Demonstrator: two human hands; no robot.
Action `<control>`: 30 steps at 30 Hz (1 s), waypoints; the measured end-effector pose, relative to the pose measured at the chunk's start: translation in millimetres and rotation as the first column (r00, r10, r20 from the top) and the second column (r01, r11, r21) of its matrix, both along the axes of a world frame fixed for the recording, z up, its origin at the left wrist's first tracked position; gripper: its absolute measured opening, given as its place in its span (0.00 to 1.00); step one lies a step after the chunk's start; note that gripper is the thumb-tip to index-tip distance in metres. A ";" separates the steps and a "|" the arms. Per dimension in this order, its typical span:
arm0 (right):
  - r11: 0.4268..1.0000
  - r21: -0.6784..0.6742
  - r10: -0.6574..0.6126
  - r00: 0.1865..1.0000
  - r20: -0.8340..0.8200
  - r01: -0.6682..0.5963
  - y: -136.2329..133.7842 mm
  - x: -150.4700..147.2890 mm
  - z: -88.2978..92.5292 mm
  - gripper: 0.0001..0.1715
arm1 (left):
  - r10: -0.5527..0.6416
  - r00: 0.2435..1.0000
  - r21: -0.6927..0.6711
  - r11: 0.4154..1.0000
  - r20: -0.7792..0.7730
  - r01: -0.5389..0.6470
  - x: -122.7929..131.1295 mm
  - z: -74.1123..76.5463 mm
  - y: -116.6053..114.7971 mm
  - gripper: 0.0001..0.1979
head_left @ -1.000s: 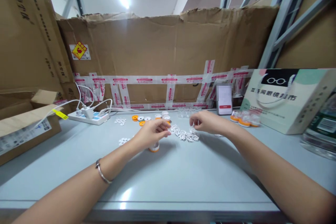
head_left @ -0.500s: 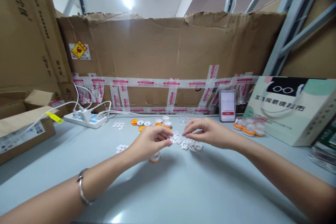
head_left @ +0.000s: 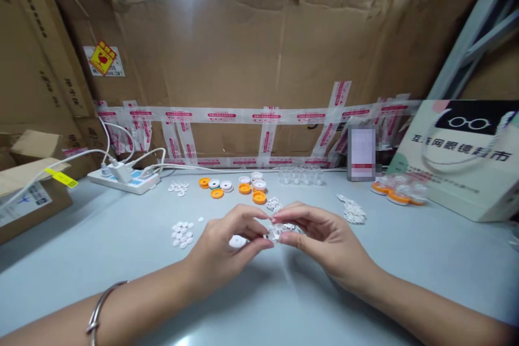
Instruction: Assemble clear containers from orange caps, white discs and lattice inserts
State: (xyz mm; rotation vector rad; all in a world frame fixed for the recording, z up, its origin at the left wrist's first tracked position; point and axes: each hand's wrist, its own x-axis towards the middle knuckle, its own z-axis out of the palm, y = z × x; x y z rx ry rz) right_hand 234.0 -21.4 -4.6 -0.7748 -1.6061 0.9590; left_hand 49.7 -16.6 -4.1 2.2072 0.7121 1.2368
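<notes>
My left hand [head_left: 227,243] and my right hand [head_left: 320,238] meet at mid-table, fingers bent inward and fingertips almost touching. Between them is a small clear-and-white plastic piece [head_left: 277,233], pinched from both sides; its exact shape is partly covered by the fingers. More white openwork pieces show behind my right fingers. A small pile of white openwork pieces [head_left: 274,204] lies just beyond the fingertips. Partly hidden by my left fingers is a round white-topped part [head_left: 237,241].
Orange rings [head_left: 259,197] and white rings [head_left: 227,186] lie behind the hands. Small white discs [head_left: 182,234] are at left, clear cups [head_left: 300,175] at the back. Rightward are more white pieces [head_left: 353,211], a phone [head_left: 362,151], orange-based clear assemblies [head_left: 399,192] and a paper bag [head_left: 454,162]. A power strip [head_left: 138,183] sits left.
My hands have come together around a small piece, lower in view. Part of the white openwork pile now lies separately at right. The camera view has tilted down.
</notes>
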 end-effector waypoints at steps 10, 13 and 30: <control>0.980 0.171 0.080 0.991 0.103 -0.097 -4.4 4.4 2.7 0.09 | 0.042 0.995 0.103 0.993 0.085 -0.051 -0.8 -0.8 -5.3 0.06; 0.948 0.310 0.019 0.989 0.146 -0.064 -4.5 4.7 3.1 0.11 | 0.056 0.997 0.157 0.986 0.050 -0.063 -1.7 1.5 -6.6 0.04; 0.718 0.689 -0.170 0.937 0.306 -0.095 -13.1 6.8 10.1 0.12 | 0.023 0.981 -0.155 0.988 0.191 0.007 0.0 4.7 -12.4 0.02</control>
